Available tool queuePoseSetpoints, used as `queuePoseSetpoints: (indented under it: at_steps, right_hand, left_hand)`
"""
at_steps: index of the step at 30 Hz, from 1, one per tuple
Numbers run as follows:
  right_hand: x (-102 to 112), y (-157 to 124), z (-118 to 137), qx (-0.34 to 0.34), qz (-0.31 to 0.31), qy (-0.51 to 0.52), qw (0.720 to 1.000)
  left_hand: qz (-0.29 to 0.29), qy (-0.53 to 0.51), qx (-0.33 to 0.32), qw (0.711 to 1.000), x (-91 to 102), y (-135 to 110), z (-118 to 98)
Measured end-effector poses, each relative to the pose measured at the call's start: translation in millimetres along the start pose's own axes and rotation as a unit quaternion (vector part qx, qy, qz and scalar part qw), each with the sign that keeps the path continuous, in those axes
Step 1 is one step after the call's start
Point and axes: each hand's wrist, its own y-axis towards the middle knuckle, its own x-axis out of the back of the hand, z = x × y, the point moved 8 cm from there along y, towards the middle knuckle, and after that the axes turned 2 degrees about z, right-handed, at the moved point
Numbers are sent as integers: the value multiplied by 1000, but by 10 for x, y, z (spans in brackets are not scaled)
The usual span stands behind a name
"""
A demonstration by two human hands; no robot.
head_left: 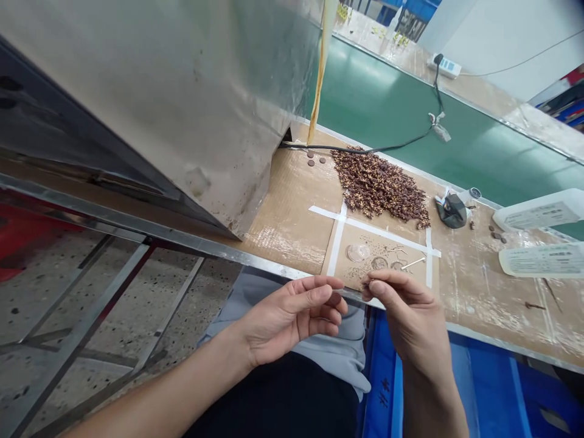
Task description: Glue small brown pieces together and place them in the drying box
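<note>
The left hand [292,316] is hanging half-curled, its thumb resting close over the index finger; whether those fingers are holding anything, I cannot tell. To its right, a small piece [365,283] is showing dark brown, its details too tiny and blurred to make out. A heap of reddish-brown pieces with yellowish ends [381,185] is lying well beyond it on the table [292,201]. The small piece is sitting at the fingertips of the right hand [413,316], whose thumb and index finger are pinching it narrowly.
</note>
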Motion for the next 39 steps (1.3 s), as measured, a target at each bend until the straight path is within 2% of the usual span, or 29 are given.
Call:
queuePoseSetpoints:
  at_steps: [3, 5, 9, 13, 20, 25, 27, 29, 34, 39]
  right_hand:
    - [323, 28, 118, 86, -126, -156, 976]
    - [484, 51, 146, 138, -172, -232, 947]
    - [677, 92, 57, 197, -180, -331, 905]
    - [804, 8, -19, 236, -215, -375, 870]
    - [796, -24, -223, 253, -206, -367, 871]
    - [863, -30, -182, 218, -241, -297, 898]
    - [834, -31, -51, 216, -261, -269, 902]
    - [714, -1, 121, 230, -253, -256, 904]
    - [281, 183, 398, 252, -165, -266, 915]
    - [2, 281, 467, 293, -104, -347, 885]
  left_hand:
    - [10, 26, -19, 999, -14, -24, -84]
    - [18, 58, -20, 998, -29, -36, -140]
    - [12, 110, -24, 994, -30, -33, -251]
    - [-1, 157, -33, 987, -22, -11, -316]
    - [18, 193, -60, 979, -50, 29, -439]
    - [14, 210, -113, 971, -50, 139, -656]
    - [7, 210, -123, 970, -24, 210, -706]
    - [8, 205, -134, 970, 6, 280, -726]
    - [31, 178, -169, 969, 75, 358, -717]
    - [44, 171, -176, 968, 85, 347, -705]
